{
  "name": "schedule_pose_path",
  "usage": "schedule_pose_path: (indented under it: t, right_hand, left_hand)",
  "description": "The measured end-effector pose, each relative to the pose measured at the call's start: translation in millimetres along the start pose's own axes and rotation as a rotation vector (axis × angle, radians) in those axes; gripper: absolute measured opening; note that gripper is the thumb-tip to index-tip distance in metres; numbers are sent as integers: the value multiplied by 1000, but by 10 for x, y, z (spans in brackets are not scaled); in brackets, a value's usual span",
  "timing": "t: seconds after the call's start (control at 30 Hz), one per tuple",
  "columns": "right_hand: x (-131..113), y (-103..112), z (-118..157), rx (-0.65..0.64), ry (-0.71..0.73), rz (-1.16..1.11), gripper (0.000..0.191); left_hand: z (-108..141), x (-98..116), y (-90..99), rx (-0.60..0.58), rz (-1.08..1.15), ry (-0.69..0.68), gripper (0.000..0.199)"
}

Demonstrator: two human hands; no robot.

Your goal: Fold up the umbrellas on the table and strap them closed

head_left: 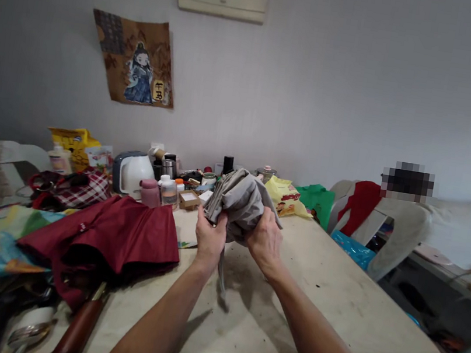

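A grey umbrella (243, 201), its fabric bunched in loose folds, is held up above the table between my two hands. My left hand (211, 233) grips its left side, thumb on top of the pleats. Against the right side of the cloth, my right hand (267, 235) is closed with curled fingers. A thin grey strap (223, 284) dangles below the bundle. To the left of my hands lies a dark red umbrella (121, 233), partly spread, with a brown wooden handle (84, 319) pointing toward me.
Along the back of the pale table (341, 298) stand a white kettle (133, 173), a pink bottle (150, 192), a clear jar (168, 191) and a yellow packet (286, 197). A checked cloth (85, 189) lies left. Beyond the right edge are white chairs (403, 237) and a person's head.
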State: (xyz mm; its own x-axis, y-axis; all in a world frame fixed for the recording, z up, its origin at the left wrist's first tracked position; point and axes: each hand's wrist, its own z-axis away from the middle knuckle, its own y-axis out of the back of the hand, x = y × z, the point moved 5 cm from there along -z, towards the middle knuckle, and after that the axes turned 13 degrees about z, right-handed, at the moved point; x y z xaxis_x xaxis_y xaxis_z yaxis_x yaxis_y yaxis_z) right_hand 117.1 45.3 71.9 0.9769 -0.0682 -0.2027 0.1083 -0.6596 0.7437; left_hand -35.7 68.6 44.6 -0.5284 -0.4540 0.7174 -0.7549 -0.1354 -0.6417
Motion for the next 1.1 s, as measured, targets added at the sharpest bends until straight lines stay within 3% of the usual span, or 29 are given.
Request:
schedule_pose_path:
  t: [0.1, 0.23, 0.33, 0.47, 0.67, 0.77, 0.87, 0.97, 1.1]
  right_hand:
    - [-66, 41, 51, -86, 36, -66, 32]
    - [-99, 91, 43, -154, 62, -173, 38]
    - [5, 134, -39, -98, -7, -75, 33]
    - [97, 172, -44, -32, -26, 51, 28]
    - [60, 160, 179, -71, 115, 86, 35]
    - [84, 160, 248, -99, 145, 81, 35]
    - [76, 201, 297, -116, 196, 49, 34]
    - [37, 261, 353, -153, 254, -19, 32]
    - [27, 321, 395, -212, 298, -254, 37]
  left_hand:
    - [-97, 40, 93, 94, -103, -134, 43]
    - [-125, 56, 96, 65, 2, 10, 25]
    - [25, 85, 30, 23, 133, 151, 36]
    - [203, 67, -236, -163, 134, 230, 53]
    - [133, -363, -393, -138, 369, 706, 38]
    - [146, -482, -378, -172, 503, 842, 41]
    - [165, -492, -357, -215, 574, 823, 49]
    - [158, -457, -317, -247, 595, 708, 53]
    - [175, -482, -182, -239, 484, 643, 50]
